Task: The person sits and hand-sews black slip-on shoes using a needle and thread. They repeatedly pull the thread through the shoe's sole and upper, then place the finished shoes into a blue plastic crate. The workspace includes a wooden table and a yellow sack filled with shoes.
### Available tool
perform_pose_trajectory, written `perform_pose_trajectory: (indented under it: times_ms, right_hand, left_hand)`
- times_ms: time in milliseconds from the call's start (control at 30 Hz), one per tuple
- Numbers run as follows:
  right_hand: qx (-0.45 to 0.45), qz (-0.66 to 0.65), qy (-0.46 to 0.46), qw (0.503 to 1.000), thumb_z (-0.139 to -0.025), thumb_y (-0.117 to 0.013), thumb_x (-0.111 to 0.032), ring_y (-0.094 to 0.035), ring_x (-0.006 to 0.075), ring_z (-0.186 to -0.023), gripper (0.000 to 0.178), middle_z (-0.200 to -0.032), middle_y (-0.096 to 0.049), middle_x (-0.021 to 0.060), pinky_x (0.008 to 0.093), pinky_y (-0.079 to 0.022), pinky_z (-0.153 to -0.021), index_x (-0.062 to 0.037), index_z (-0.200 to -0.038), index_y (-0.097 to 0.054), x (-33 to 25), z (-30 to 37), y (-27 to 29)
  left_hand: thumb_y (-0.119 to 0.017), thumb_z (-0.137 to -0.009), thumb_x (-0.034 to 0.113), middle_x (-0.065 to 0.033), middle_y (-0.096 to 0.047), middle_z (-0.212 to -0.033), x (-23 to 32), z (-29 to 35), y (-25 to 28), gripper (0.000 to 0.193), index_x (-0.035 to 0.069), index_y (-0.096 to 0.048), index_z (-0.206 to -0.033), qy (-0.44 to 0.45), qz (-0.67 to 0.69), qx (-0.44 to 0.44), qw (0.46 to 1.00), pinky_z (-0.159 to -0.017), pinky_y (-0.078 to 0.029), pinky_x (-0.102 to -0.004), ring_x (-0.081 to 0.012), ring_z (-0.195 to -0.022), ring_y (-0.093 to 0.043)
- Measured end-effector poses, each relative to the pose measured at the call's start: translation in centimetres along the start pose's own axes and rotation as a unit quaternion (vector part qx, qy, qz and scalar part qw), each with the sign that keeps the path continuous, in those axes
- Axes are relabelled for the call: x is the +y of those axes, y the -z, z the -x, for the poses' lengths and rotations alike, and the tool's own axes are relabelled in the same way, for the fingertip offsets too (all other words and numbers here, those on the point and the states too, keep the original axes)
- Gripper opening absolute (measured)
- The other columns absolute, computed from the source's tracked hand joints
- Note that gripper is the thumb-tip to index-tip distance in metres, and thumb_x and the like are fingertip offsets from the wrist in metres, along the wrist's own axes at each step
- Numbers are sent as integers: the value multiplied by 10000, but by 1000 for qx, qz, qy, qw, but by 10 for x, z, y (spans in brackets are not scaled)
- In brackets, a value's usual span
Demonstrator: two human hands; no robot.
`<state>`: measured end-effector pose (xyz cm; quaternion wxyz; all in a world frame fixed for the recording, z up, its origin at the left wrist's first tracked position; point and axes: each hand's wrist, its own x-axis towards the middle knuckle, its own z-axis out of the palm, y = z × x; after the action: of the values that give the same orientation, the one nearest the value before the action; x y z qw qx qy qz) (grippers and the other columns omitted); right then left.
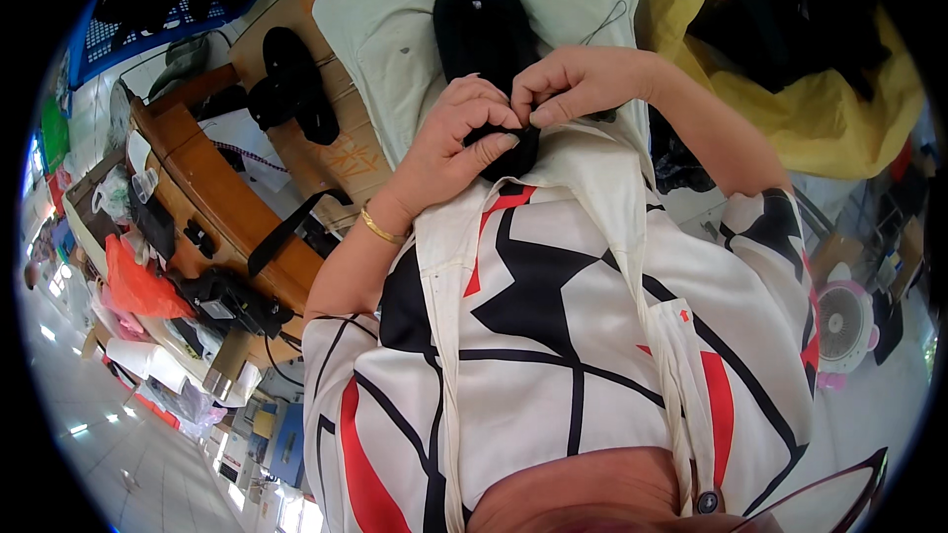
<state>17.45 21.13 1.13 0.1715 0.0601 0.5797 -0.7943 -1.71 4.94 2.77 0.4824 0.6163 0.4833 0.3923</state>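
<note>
A black cloth shoe [478,30] lies lengthwise in front of me on a white cloth [380,59], its rounded end pointing away. My left hand [462,133] grips the near part of the shoe, with thumb and fingers bent round its edge. Right beside it, my right hand [583,85] has thumb and forefinger pinched together at the same edge. The fingertips of both hands nearly touch. Whatever the right fingertips hold is too small to make out. Both hands cover the middle of the shoe. A thin dark loop [607,25] lies on the cloth to the right.
More black shoes [293,84] rest on a cardboard box [341,153] at the left. Beyond is a wooden table edge [232,192], with a red plastic bag [140,278] among clutter. A yellow sack [839,143] holding black items stands right, above a fan [844,324].
</note>
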Motion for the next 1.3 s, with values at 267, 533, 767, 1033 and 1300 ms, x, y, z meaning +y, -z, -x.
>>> perform_pose_trajectory:
  times_ms: [267,533,767,1033,1300]
  right_hand:
    - [-70,-69,-20,995,-954,-671,-212,-419,11,-671,201,-768,-525,-89,190,-342,-572,-51,-1072,-687,16,-8,11]
    - [-77,-76,-27,994,-961,-657,-178,-390,5,-623,200,-761,-515,-95,185,-311,-528,-58,-1116,-694,22,-8,14]
    - [-80,-83,-37,993,-968,-643,-156,-378,2,-617,197,-763,-513,-98,181,-299,-518,-63,-1134,-695,24,-9,15]
    - [-72,-78,-36,994,-976,-626,-157,-383,3,-625,177,-757,-505,-96,186,-309,-529,-63,-1112,-688,21,-9,11]
    - [-62,-38,-37,997,-964,-585,-142,-431,27,-655,138,-745,-521,-74,211,-361,-577,-64,-1067,-632,3,-7,8]
  left_hand:
    - [-742,-855,158,-33,-619,-982,3,0,6,178,64,-654,-977,34,26,-48,998,-1148,-247,-472,-239,-1040,-553]
    - [-746,-824,153,-35,-602,-918,2,-4,5,170,70,-649,-937,1,12,-34,999,-957,-370,-365,-237,-930,-538]
    - [-757,-833,141,-23,-619,-979,2,0,8,182,67,-655,-965,21,27,-41,999,-1152,-240,-474,-225,-1028,-563]
    - [-762,-816,119,-21,-624,-985,2,1,9,191,78,-653,-968,-2,-4,-35,999,-1134,-271,-476,-232,-1031,-568]
    - [-781,-755,97,-31,-620,-912,1,-2,0,194,93,-671,-914,-26,-77,20,997,-1059,-338,-457,-248,-969,-583]
